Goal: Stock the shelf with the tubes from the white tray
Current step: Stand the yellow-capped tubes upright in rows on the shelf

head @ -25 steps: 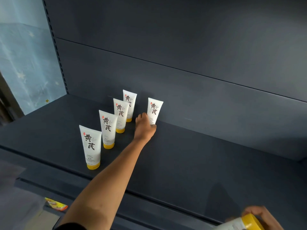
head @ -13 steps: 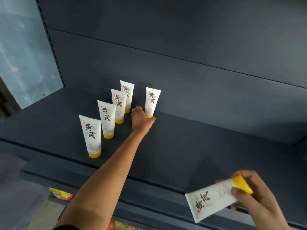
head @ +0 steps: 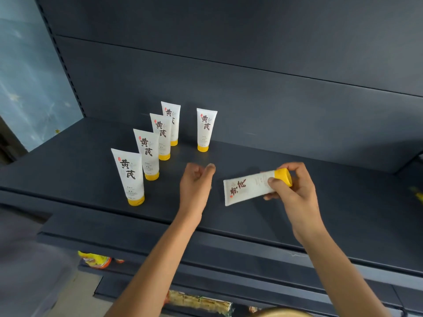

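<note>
Several white tubes with yellow caps stand cap-down on the dark shelf. A diagonal row runs from the front tube to the back tube, and a lone tube stands to their right near the back panel. My right hand grips another tube by its yellow cap, holding it sideways above the shelf. My left hand hovers empty just left of that tube, fingers loosely curled. The white tray is out of view.
The shelf's back panel rises behind the tubes. Colourful packets lie on lower shelves below the front edge. A yellow rounded object shows at the bottom edge. Bare shelf stretches right of the lone tube.
My left hand let go of the lone tube and drew back toward me. My right hand rose from the lower right with a tube and brought it over the shelf.
</note>
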`<state>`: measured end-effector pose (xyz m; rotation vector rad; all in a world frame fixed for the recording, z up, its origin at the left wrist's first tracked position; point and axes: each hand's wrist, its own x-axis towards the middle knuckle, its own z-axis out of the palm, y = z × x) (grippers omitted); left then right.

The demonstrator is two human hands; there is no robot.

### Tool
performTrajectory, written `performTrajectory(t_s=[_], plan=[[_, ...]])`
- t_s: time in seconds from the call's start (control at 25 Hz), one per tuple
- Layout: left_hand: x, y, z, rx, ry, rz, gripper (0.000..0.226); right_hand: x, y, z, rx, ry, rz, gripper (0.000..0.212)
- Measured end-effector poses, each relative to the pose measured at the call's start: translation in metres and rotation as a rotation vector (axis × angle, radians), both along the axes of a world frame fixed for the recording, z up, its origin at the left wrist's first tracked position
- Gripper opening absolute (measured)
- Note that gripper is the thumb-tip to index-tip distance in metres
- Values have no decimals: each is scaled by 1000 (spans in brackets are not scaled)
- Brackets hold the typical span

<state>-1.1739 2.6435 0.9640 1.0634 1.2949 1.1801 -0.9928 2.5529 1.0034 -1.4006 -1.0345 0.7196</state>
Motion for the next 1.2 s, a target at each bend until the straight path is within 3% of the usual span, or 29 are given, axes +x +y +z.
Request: performTrajectory(t_s=[0.16,0.28,0.44,0.68,0.84,1.08,1.2], plan=[[5,-40,9,-110,-88,-239,42,-22,23,-4,103,134,-39,23],[19,-33,11,-55,-122,-214,25,-40,36,-18,81,138,-8,28],[24,-5,1,14,-125,-92,17,-48,58,-34,5,-62,63,38],[14,45,-17,184,136,-91,38,-49,123,-49,-114,-475,148,34],[9,79,-23,213,291,-35,35,-63,163,-61,-115,-419,198,23],[6,111,-35,198,321,64,28,-79,203,-65,-168,-400,254,16],[6,118,-39,175,350,68,24,-82,212,-72,-230,-282,290,28]])
